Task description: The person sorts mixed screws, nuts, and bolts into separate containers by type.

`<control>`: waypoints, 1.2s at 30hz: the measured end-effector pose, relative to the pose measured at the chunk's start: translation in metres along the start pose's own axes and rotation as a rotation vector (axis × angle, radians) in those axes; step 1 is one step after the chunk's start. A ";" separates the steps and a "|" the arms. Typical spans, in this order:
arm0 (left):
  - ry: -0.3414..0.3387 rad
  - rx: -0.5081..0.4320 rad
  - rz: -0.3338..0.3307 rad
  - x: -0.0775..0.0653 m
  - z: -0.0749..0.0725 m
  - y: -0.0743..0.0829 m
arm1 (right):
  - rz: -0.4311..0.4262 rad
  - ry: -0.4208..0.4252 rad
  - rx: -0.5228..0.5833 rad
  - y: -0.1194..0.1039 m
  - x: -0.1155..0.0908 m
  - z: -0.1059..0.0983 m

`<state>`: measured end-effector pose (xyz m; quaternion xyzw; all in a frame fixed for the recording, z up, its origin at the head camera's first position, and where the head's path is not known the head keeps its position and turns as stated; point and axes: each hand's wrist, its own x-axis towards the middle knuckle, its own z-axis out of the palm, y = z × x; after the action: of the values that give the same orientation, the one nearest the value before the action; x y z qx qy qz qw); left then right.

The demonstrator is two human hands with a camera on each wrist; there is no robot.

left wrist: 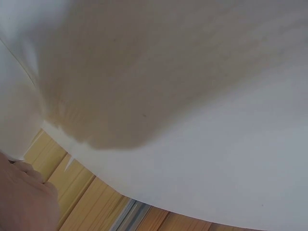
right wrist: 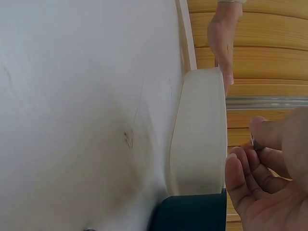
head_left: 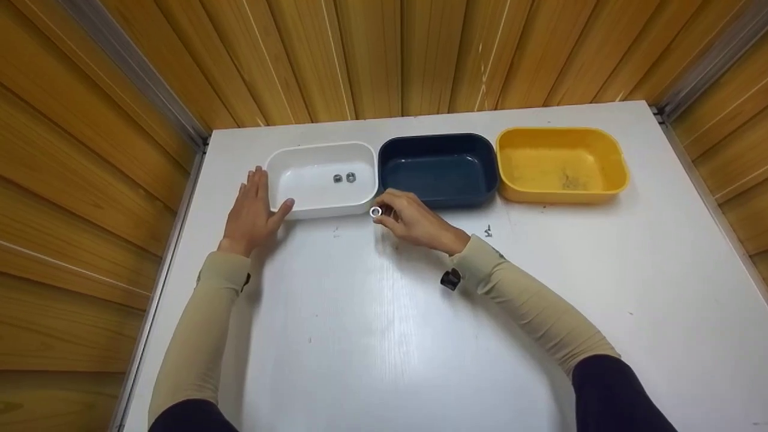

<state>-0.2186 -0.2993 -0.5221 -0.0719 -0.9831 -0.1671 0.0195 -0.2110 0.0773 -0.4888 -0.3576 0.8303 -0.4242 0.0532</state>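
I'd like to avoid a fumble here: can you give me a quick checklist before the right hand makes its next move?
1. Right hand pinches the ring-shaped metal piece: ok.
2. Left hand is at the left end of the white bin, fingers extended: ok.
3. Held piece is over the white bin's opening: not ok; it shows just outside the front right corner.
4. Two metal nuts lie inside the white bin: ok.
5. Held piece matches those nuts: cannot tell; fingers hide part of it.
6. Navy bin stands between the white and yellow bin: ok.
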 end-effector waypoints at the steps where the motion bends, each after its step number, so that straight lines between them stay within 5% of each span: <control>1: 0.000 0.002 0.002 0.000 0.000 0.000 | -0.004 0.007 0.005 0.000 0.001 0.000; 36: -0.005 0.012 0.005 0.001 0.000 -0.001 | -0.035 0.019 -0.028 0.001 0.063 0.012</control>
<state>-0.2192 -0.3000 -0.5220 -0.0746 -0.9839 -0.1611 0.0178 -0.2539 0.0297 -0.4836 -0.3689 0.8300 -0.4170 0.0328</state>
